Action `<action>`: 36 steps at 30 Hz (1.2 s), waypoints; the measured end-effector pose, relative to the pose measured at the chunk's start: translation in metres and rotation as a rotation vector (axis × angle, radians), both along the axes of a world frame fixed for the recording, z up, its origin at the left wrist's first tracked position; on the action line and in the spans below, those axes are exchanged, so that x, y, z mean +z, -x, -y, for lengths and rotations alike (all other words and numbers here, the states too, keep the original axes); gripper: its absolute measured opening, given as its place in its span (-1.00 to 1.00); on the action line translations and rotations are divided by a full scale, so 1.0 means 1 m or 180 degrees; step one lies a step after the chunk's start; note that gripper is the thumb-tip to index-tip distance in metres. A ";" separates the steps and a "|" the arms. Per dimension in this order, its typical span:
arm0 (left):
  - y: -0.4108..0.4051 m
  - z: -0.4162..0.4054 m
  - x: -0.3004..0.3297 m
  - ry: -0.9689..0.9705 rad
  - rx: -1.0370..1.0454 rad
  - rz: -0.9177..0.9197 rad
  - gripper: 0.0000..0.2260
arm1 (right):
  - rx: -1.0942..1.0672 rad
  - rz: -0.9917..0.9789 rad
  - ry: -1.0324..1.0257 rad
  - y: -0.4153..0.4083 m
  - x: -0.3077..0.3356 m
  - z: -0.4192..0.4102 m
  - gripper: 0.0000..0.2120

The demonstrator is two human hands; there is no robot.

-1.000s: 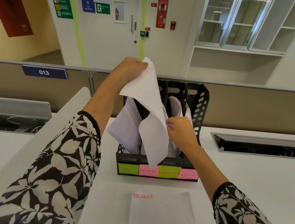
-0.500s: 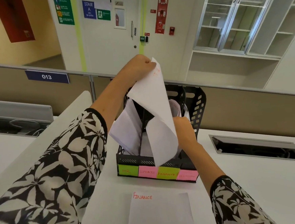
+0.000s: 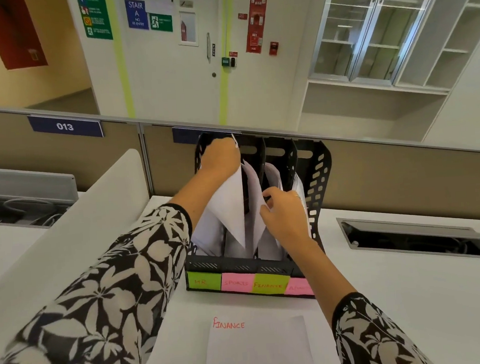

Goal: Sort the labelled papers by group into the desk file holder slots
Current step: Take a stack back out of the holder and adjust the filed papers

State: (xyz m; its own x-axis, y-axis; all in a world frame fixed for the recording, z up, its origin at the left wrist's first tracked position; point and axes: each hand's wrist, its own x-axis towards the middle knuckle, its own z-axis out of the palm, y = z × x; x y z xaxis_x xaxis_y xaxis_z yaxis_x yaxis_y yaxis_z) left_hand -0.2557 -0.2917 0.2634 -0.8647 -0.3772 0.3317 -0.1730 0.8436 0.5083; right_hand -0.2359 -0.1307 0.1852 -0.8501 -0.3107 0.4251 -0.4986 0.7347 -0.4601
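**White sheet entering a four-slot black holder**

Black file holder (image 3: 316, 181) is showing four sticky labels (image 3: 238, 282). Left hand (image 3: 221, 157) is pinching one white sheet (image 3: 229, 208) by its top corner, over the second slot. Right hand (image 3: 284, 215), fingers curled, is parting filed papers. One FINANCE paper (image 3: 257, 350) is lying nearer.

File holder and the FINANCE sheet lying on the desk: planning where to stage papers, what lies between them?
Only bare white desk between the file holder and the FINANCE sheet, per the head view.
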 end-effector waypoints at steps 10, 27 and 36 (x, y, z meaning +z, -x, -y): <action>0.016 -0.015 -0.044 -0.0941 0.0053 0.0971 -0.72 | 0.0015 -0.0422 0.0226 -0.010 -0.010 0.026 -0.82; -0.118 -0.020 -0.106 -0.0932 -0.0129 -0.1494 -0.77 | -0.0405 -0.0118 0.1267 -0.080 -0.098 -0.074 -0.78; -0.251 -0.087 -0.258 -0.1728 0.0672 -0.0129 -0.64 | -0.1237 0.1785 0.0977 -0.167 -0.174 -0.145 -0.55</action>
